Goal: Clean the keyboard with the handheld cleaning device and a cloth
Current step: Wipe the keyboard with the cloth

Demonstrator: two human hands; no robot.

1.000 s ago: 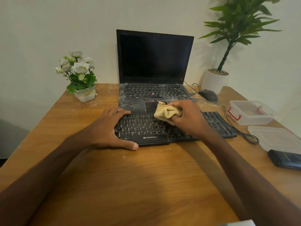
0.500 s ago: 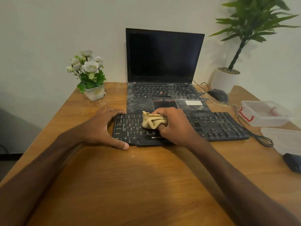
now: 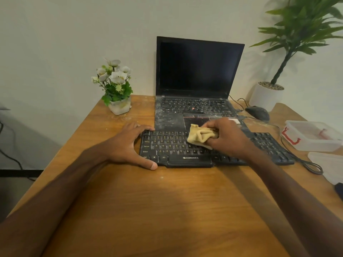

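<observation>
The left hand (image 3: pixel 128 145) lies open, braced flat against the left end of the black keyboard (image 3: pixel 167 147) (thumb along its front edge). Bare wooden table (image 3: pixel 167 210) spreads wide in front. The right hand (image 3: pixel 228 138) grips a bunched tan cloth (image 3: pixel 199 136) on the middle keys, hiding those beneath. Far right, a clear lid (image 3: pixel 328 164) is cut off.

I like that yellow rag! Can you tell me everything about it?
The cloth is soft, tan-yellow fabric, bunched into a wrinkly wad rather than spread flat. The right hand pinches it in a closed grip, so part of it is hidden. It rests on the middle keys of the black keyboard, in front of the dusty laptop.
</observation>
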